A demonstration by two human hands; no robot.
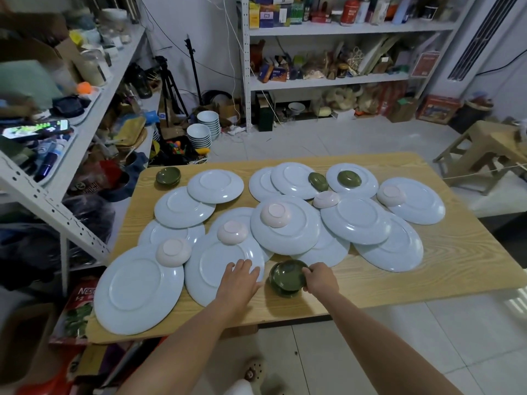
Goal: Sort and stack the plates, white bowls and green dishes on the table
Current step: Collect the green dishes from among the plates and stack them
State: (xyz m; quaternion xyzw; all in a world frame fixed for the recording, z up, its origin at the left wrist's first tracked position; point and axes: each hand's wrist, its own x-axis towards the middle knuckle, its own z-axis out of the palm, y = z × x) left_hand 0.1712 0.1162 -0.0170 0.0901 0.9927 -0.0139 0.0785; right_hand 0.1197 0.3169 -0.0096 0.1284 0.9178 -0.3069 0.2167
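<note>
Several pale blue plates lie upside down and overlapping across the wooden table [427,283]. Small white bowls sit inverted on some of them, one at the near left [173,251], another in the middle [275,215]. My right hand [320,279] grips the rim of a green dish [286,276] that sits upright on another green dish near the front edge. My left hand [239,277] rests with straight fingers on the near plate [211,266]. Two green dishes lie inverted at the far side [318,181] [349,178]. A green dish stack [168,175] stands at the far left corner.
A metal shelf rack [54,206] full of clutter stands close along the table's left side. Stacks of white bowls [204,129] sit on the floor beyond the table. A wooden stool [484,149] stands at the far right. Another shelf unit [328,52] lines the back wall.
</note>
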